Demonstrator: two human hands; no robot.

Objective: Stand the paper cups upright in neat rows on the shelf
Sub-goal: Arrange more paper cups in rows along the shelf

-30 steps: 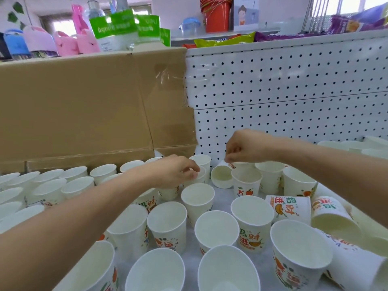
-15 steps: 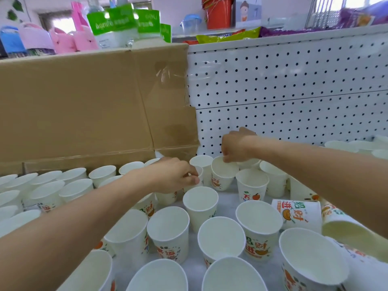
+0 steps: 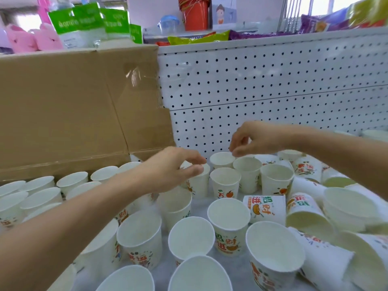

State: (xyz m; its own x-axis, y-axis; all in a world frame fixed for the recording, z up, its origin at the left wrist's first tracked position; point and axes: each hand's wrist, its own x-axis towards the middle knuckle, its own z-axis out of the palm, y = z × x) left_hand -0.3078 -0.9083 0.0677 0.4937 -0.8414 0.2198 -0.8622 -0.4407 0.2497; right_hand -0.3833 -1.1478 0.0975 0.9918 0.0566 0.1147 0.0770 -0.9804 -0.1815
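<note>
Back cup [image 3: 222,160] stands upright just under the right hand [image 3: 255,137] fingertips, tucked by the pegboard [image 3: 252,80], prob to start a row. Those fingers hang loose, nothing in them. Left hand [image 3: 168,168] thumb + forefinger sit at the second cup [image 3: 199,183] rim, pinching or only touching, can't tell. Tipped cups [image 3: 264,208] lie short of both hands' fingers, w/ righting left to do.
</note>
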